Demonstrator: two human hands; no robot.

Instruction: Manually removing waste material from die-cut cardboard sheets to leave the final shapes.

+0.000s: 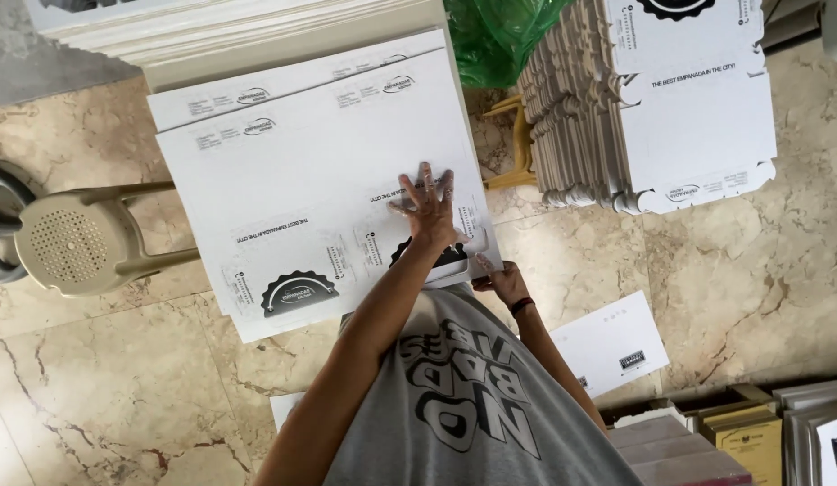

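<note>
Cardboard sheet (301,198), white and flat, tops a stack. Left hand (427,202) presses it, fingers spread wide; right hand (501,281) pinches its near corner.

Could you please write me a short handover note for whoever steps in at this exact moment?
Left hand: flat, fingers spread, pressing down on the top white cardboard sheet.
Right hand: at the sheet's near right corner, fingers on its edge; whether it grips is unclear.
The sheet lies unfolded on a stack of similar sheets, beside a beige plastic stool.
To the right: a stack of die-cut white blanks; a loose white sheet on the marble floor.
Done: top sheet lies flat. Left: no fold is visible in it yet.
</note>
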